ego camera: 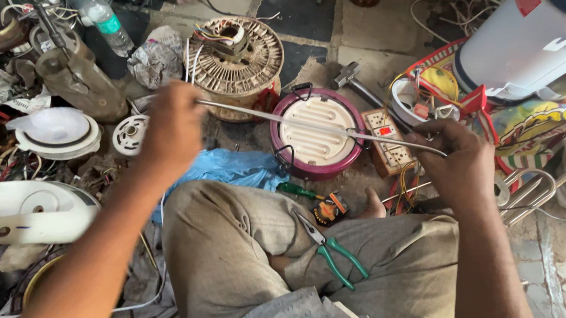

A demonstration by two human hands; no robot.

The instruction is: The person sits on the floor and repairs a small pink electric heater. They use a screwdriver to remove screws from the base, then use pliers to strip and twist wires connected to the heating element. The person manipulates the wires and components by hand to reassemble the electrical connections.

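While between both hands: rod

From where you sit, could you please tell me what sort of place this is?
Probably a floor-level appliance repair workshop: a wound motor stator, a round coil heater, and green-handled pliers lie amid loose wires.

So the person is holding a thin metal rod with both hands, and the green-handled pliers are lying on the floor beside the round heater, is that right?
Not quite. The head view shows both hands, left hand and right hand, holding the thin metal rod, but the green-handled pliers lie on the person's lap, on the trouser leg, not on the floor beside the round heater.
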